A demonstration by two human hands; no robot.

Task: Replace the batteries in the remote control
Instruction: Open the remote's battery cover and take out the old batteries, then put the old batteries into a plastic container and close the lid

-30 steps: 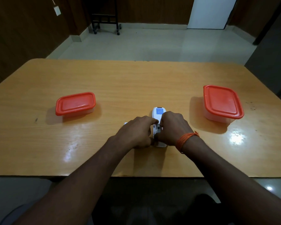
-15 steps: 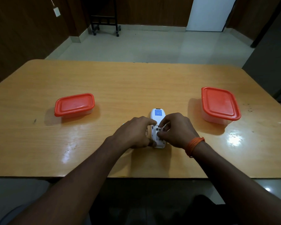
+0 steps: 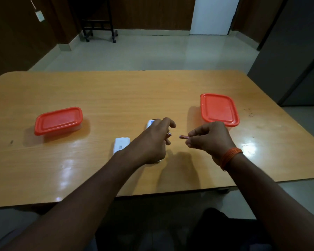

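The white remote control (image 3: 150,123) lies on the wooden table (image 3: 116,98), mostly hidden under my left hand (image 3: 155,140); only its far end shows. My left hand pinches a small reddish battery (image 3: 168,134) just above the remote. To the right, my right hand (image 3: 209,137) is raised off the table and grips another reddish battery (image 3: 183,137) that points left. The white battery cover (image 3: 121,145) lies flat on the table beside my left wrist.
A red-lidded plastic box (image 3: 58,120) stands on the table at the left. A second red-lidded box (image 3: 218,109) stands at the right, just behind my right hand. A black wheeled stand (image 3: 98,20) is on the floor beyond the table.
Both hands have left the remote's open compartment, each lifting out a battery. My right hand has moved right and up. The battery cover is now uncovered at the left.
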